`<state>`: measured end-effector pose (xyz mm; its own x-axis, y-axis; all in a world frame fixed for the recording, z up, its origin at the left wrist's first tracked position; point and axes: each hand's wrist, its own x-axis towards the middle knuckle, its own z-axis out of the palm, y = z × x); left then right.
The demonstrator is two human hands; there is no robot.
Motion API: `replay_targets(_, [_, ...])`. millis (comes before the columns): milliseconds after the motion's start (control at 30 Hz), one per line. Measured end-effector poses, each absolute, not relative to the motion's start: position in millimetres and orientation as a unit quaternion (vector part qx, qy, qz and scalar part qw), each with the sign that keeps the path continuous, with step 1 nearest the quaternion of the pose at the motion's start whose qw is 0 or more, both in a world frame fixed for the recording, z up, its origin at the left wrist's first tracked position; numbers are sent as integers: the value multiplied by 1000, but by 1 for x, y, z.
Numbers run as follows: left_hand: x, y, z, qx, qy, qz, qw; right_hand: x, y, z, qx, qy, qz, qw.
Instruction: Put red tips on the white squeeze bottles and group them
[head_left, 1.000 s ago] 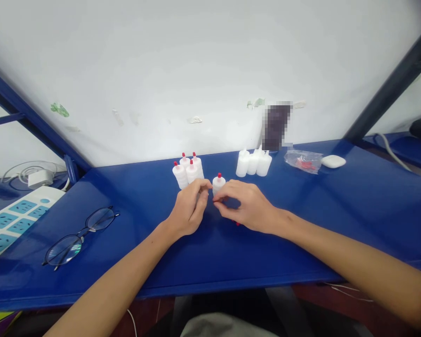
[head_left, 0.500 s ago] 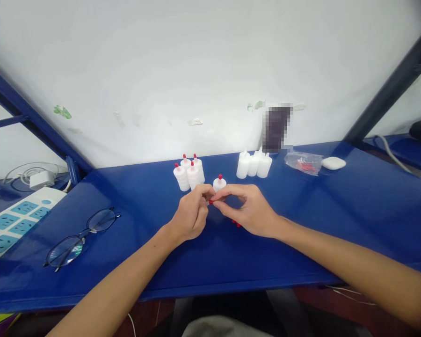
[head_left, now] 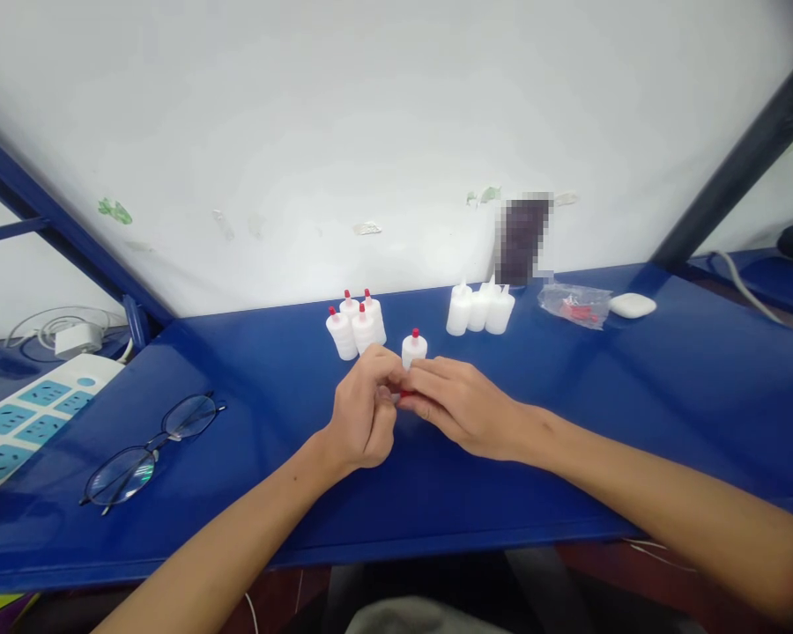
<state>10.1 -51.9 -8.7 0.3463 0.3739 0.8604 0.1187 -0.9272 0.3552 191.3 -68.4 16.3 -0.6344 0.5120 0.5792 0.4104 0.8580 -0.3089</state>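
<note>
Close together above the desk, my two hands meet at a small red cap. My right hand pinches the cap between thumb and fingertips. Curled into a loose fist, my left hand grips a whitish nozzle tip; whatever else it holds is hidden in the palm. Just behind the fingers stands a white squeeze bottle with a red-capped nozzle. Several more red-capped bottles stand in a cluster to its left.
Several white bottles with bare nozzles stand back right, before a pixelated dark object. Beside them lie a clear bag with red pieces and a white oval object. Eyeglasses and a power strip lie left.
My right hand has turned over slightly, its fingers now flatter and lower over the cap. The loose red pieces seen on the desk beneath it are now hidden.
</note>
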Motion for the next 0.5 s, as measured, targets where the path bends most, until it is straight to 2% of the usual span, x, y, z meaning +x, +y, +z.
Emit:
replay_targets(133, [11,-51,-10,813,139,558,93,188,-70,16,-237,-909,90,330])
replay_targets(367, [15,-50,-9,797,131,588,50,184,-73,18,-262,-884,218,321])
replay_targets(500, [14,-45,-9,804,140,576,32,193,-66,39,-270,-891,153,332])
